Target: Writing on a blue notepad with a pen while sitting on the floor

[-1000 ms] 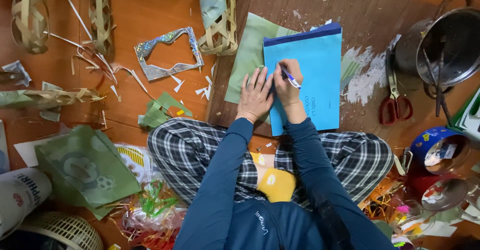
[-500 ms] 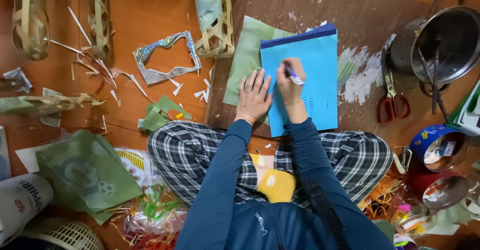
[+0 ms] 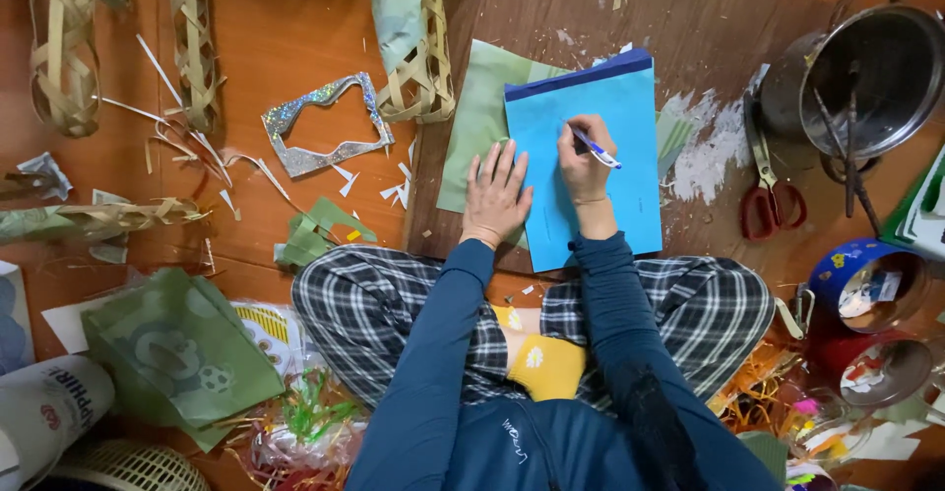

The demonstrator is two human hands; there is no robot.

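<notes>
Since earlier, right hand (image 3: 585,161), grip clamped on pen (image 3: 596,148), shifted slightly across blue paper (image 3: 615,127); left hand (image 3: 497,194) flat.

Left hand (image 3: 497,196) flat, fingers spread; right hand (image 3: 585,159) curled in writing grip.

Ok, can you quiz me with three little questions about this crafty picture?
1. True or false: the right hand holds a blue pen.
2. What does the flat left hand press on? A) light blue paper sheet B) red-handled scissors C) round metal pot
3. Fill in: the glittery silver cut-out frame lies on the person's ____ side.

Key: 1 true; 2 A; 3 left.
</notes>
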